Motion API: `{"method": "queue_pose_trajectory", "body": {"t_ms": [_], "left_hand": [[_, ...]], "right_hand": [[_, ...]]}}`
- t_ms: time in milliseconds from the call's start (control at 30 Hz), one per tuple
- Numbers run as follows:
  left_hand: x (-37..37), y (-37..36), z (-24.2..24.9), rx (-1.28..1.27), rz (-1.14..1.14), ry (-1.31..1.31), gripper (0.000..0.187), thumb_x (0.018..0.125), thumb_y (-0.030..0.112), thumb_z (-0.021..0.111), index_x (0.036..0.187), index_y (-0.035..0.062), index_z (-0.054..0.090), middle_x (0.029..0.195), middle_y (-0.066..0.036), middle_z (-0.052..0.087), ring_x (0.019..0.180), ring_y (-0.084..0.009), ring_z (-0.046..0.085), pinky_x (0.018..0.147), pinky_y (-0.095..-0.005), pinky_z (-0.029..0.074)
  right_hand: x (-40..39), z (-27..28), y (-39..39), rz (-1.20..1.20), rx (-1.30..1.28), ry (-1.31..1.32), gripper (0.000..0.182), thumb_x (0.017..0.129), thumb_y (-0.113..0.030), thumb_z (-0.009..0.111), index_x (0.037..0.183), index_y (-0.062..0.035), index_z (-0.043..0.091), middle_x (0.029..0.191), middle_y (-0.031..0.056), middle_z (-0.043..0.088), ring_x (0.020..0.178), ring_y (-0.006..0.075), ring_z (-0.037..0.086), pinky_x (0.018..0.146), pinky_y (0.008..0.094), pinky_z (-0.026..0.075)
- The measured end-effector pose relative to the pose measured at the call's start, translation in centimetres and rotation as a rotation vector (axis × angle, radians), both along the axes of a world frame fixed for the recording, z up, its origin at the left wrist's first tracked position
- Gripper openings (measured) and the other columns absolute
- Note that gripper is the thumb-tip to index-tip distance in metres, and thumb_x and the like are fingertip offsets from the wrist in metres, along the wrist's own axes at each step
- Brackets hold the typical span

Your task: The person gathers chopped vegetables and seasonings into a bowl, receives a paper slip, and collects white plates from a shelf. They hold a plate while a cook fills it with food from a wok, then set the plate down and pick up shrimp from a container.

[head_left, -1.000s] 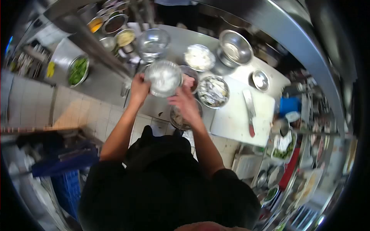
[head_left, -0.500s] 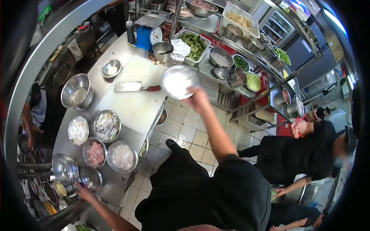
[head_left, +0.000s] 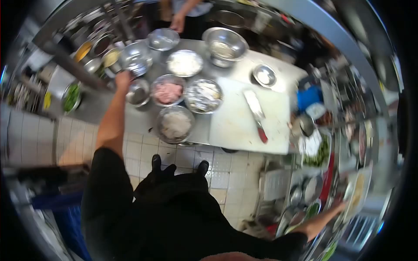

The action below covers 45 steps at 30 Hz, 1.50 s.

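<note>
My left hand (head_left: 123, 79) reaches to the counter's left part, beside a stack of metal bowls (head_left: 136, 58) and a small metal bowl (head_left: 138, 92); its fingers are hidden. At the far right, my right hand (head_left: 341, 208) is at the shelf, closed at the edge of a shiny metal bowl (head_left: 349, 190), blurred, next to a white basket (head_left: 367, 185) of pale yellowish food. On the counter stand bowls of pink meat (head_left: 168, 92), pale food (head_left: 176, 124), white pieces (head_left: 185, 63) and greyish pieces (head_left: 203, 96). A cleaver (head_left: 252, 104) with a red handle lies on the white cutting board (head_left: 233, 126).
Across the counter, another person's hand (head_left: 177, 22) touches a metal bowl (head_left: 163, 40). A large metal bowl (head_left: 225, 45) and a small bowl (head_left: 264, 76) stand behind the board. To the right are a blue scale (head_left: 310, 98) and a tub of greens (head_left: 321, 152). Posts and rails flank the counter.
My view has turned to face the counter. My right hand has gone with the metal bowl from beside the board to the right-hand shelf. The left hand stays near the stacked bowls.
</note>
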<state>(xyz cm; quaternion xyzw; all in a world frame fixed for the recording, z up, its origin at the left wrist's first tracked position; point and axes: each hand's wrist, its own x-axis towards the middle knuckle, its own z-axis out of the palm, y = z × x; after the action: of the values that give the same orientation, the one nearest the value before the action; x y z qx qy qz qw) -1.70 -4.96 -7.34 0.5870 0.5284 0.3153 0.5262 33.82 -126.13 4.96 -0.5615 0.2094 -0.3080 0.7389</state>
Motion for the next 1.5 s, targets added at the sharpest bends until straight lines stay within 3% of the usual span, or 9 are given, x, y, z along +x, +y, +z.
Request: {"method": "queue_pose_trajectory", "body": {"t_ms": [233, 267, 333, 500, 567, 667, 867, 1300, 1500], "left_hand": [[1.3, 1.3, 4.0, 0.338, 0.202, 0.426, 0.055, 0.089, 0.046, 0.05, 0.103, -0.0044, 0.066, 0.107, -0.029, 0.063, 0.103, -0.0422, 0.061, 0.09, -0.0475, 0.046], [1.3, 2.0, 4.4, 0.351, 0.11, 0.438, 0.054, 0.084, 0.046, 0.06, 0.102, -0.0036, 0.067, 0.107, -0.031, 0.063, 0.102, -0.0417, 0.062, 0.091, -0.0474, 0.045], [2.0, 3.3, 3.4, 0.49, 0.154, 0.659, 0.05, 0.076, 0.038, 0.069, 0.106, -0.0014, 0.063, 0.118, -0.023, 0.057, 0.113, -0.039, 0.056, 0.093, -0.0452, 0.048], [1.6, -2.4, 8.9, 0.562, 0.103, 0.518, 0.085, 0.076, 0.039, 0.072, 0.136, -0.0087, 0.036, 0.132, -0.03, 0.044, 0.118, -0.0433, 0.048, 0.105, -0.0493, 0.035], [-3.4, -6.9, 11.2, 0.538, -0.429, 0.126, 0.07, 0.08, 0.035, 0.071, 0.133, -0.0034, 0.046, 0.14, -0.027, 0.042, 0.132, -0.0382, 0.04, 0.108, -0.0425, 0.034], [-14.3, -6.0, 15.4, 0.048, -1.245, 0.252, 0.053, 0.081, 0.036, 0.071, 0.122, 0.0051, 0.06, 0.109, -0.013, 0.068, 0.097, -0.0226, 0.066, 0.074, -0.0341, 0.054], [-24.3, 7.3, 13.5, -0.131, 0.158, -0.193, 0.048, 0.082, 0.04, 0.069, 0.108, 0.0002, 0.061, 0.087, -0.009, 0.067, 0.066, -0.0156, 0.063, 0.05, -0.0312, 0.053], [-33.6, 15.7, 14.0, 0.059, 0.154, -0.131, 0.011, 0.075, 0.008, 0.064, 0.071, 0.0014, 0.056, 0.058, -0.005, 0.053, 0.055, -0.0125, 0.055, 0.046, -0.029, 0.048], [-40.5, 11.9, 2.9, -0.008, 0.033, 0.038, 0.018, 0.072, 0.004, 0.061, 0.064, 0.005, 0.046, 0.055, 0.0, 0.046, 0.049, -0.0119, 0.048, 0.045, -0.0317, 0.038]], "right_hand": [[-3.7, -4.9, 3.4, 0.172, -0.361, 0.259, 0.052, 0.091, -0.043, 0.057, 0.119, 0.0011, 0.055, 0.103, 0.0157, 0.064, 0.087, 0.0299, 0.062, 0.081, 0.0364, 0.054], [-6.1, -4.9, 7.5, 0.425, 0.216, 0.267, 0.047, 0.092, -0.043, 0.056, 0.111, 0.0003, 0.059, 0.098, 0.0144, 0.065, 0.081, 0.0267, 0.063, 0.077, 0.0319, 0.054], [-10.0, -6.0, 18.9, 0.406, 0.049, -0.058, 0.035, 0.094, -0.038, 0.055, 0.096, -0.0034, 0.062, 0.089, 0.0121, 0.066, 0.077, 0.021, 0.062, 0.068, 0.0288, 0.052], [-24.1, -9.9, 46.8, 0.902, 0.366, 0.312, 0.018, 0.093, -0.024, 0.059, 0.09, -0.0069, 0.064, 0.077, 0.0044, 0.065, 0.065, 0.0158, 0.062, 0.056, 0.0259, 0.052], [-28.8, -11.8, 57.0, 0.953, 0.402, 0.545, 0.02, 0.094, -0.028, 0.058, 0.089, -0.0097, 0.064, 0.079, 0.003, 0.065, 0.066, 0.0149, 0.06, 0.059, 0.0275, 0.051], [-35.3, -14.8, 69.2, 1.285, 0.384, 0.615, 0.021, 0.092, -0.031, 0.062, 0.091, -0.0097, 0.064, 0.09, 0.0074, 0.067, 0.078, 0.0165, 0.065, 0.066, 0.0282, 0.052], [-46.4, -7.7, 93.9, 1.855, -0.252, 0.431, 0.031, 0.091, -0.014, 0.063, 0.118, 0.0011, 0.058, 0.101, 0.0093, 0.065, 0.083, 0.0162, 0.064, 0.078, 0.0299, 0.053], [-50.4, -3.4, 116.8, 2.041, -0.144, 0.281, 0.026, 0.092, -0.012, 0.062, 0.114, 0.0009, 0.059, 0.095, 0.0063, 0.064, 0.078, 0.0123, 0.063, 0.072, 0.0249, 0.052], [-51.2, -2.0, 122.9, 2.012, -0.141, 0.177, 0.021, 0.092, -0.006, 0.061, 0.111, 0.0022, 0.06, 0.091, 0.0054, 0.064, 0.078, 0.0123, 0.063, 0.071, 0.0252, 0.053]]}}
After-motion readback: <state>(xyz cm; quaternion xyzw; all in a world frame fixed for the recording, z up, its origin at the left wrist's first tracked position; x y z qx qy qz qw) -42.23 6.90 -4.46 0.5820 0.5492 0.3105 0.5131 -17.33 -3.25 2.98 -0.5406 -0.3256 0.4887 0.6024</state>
